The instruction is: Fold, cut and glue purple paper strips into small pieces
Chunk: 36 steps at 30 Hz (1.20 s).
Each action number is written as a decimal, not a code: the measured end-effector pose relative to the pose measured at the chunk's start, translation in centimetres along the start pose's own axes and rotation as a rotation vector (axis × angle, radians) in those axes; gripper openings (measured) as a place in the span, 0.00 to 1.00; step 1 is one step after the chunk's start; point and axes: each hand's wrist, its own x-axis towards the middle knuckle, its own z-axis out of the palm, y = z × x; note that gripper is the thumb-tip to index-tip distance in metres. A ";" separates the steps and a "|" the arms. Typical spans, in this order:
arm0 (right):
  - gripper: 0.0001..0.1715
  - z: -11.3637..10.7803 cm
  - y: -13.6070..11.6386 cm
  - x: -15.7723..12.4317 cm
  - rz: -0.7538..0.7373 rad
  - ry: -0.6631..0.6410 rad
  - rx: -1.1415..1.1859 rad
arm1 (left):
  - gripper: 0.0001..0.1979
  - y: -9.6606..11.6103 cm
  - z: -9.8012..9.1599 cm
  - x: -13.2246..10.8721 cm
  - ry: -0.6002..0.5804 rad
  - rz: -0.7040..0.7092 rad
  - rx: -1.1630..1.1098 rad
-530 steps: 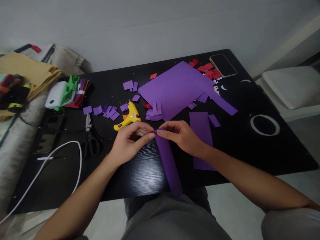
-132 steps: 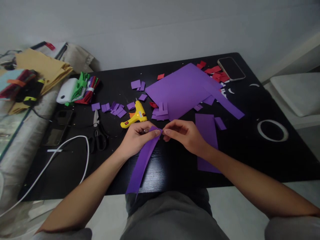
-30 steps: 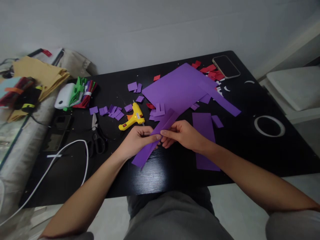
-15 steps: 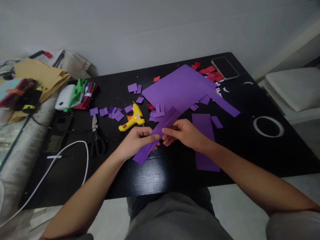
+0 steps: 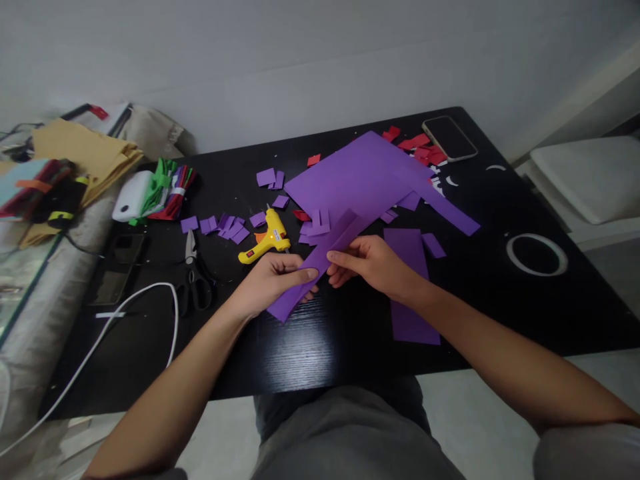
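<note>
At the centre of the frame, the left hand (image 5: 275,281) grasps a folded, elongated purple paper strip (image 5: 323,257), thumb on top and fingers underneath. The strip lies between the hands, slanting from lower left to upper right; at its right edge the right hand (image 5: 373,267) pinches it with the thumb above and the fingers curled below.

From left to right: one stack of folded mustard-yellow sheets (image 5: 85,153) at the upper left; two bundles, one green (image 5: 157,187) and one mostly red (image 5: 173,200), a white band wrapped round the latter; one pair of black-handled scissors (image 5: 192,267), with one white cable (image 5: 177,320) curving beside it; small purple paper pieces (image 5: 189,225), overlapping too much to count, on the black tabletop (image 5: 310,360); one yellow plastic glue gun (image 5: 265,241), near the left hand; one large purple paper sheet (image 5: 355,173); one purple paper rectangle (image 5: 406,263) beneath the right forearm; one dark-screened phone (image 5: 450,138), upper right, beside red paper scraps (image 5: 417,141); one flat white ring (image 5: 561,261) at the right.
</note>
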 end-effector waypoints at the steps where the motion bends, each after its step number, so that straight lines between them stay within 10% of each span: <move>1: 0.24 0.0 0.0 0.0 -0.005 0.009 0.010 | 0.14 0.0 -0.1 0.0 0.003 0.001 0.000; 30: 0.22 1.0 0.9 -0.4 0.029 -0.032 0.032 | 0.14 0.3 -0.4 -0.1 -0.063 0.002 0.019; 36: 0.17 0.6 0.8 0.1 -0.019 0.178 0.081 | 0.25 0.5 -0.1 -0.7 0.054 0.240 0.078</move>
